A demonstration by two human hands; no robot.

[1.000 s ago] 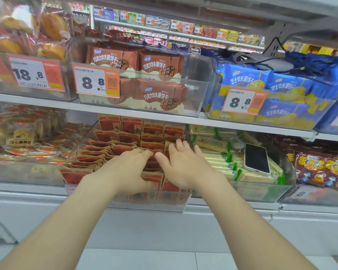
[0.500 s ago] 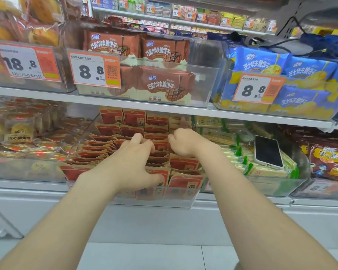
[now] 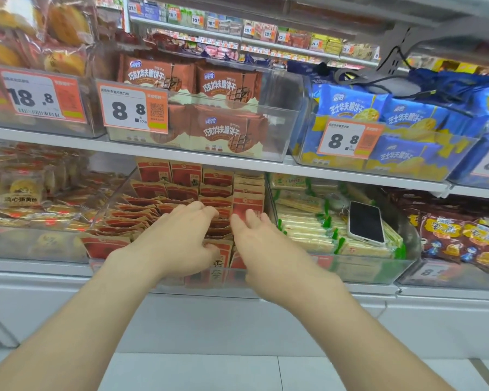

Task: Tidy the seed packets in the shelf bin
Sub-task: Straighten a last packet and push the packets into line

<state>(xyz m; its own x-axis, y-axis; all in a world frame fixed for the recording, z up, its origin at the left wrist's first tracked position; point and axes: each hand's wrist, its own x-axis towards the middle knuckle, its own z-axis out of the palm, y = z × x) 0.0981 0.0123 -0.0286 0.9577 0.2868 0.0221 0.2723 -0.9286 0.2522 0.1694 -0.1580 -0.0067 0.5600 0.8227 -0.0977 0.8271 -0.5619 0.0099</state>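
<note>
Red-and-tan seed packets (image 3: pixel 153 190) stand in rows inside a clear plastic bin (image 3: pixel 124 273) on the lower shelf. My left hand (image 3: pixel 178 241) reaches into the middle rows. Its fingers curl over the tops of several packets and its thumb lies at their front. My right hand (image 3: pixel 263 238) is beside it at the right-hand column. Its straight fingertips touch the lower face of one upright packet (image 3: pixel 247 203). The packets under both palms are hidden.
A white phone (image 3: pixel 366 222) lies on green-and-yellow packs (image 3: pixel 308 230) in the bin to the right. The upper shelf edge (image 3: pixel 181 156) hangs just above the packets, carrying a bin of brown wafer packs (image 3: pixel 226 131). Pastry packs (image 3: pixel 20 193) fill the left bin.
My right hand has opened from a curled grip and slid right to the upright packet. My left hand has stayed curled on the middle rows. The camera has moved slightly closer.
</note>
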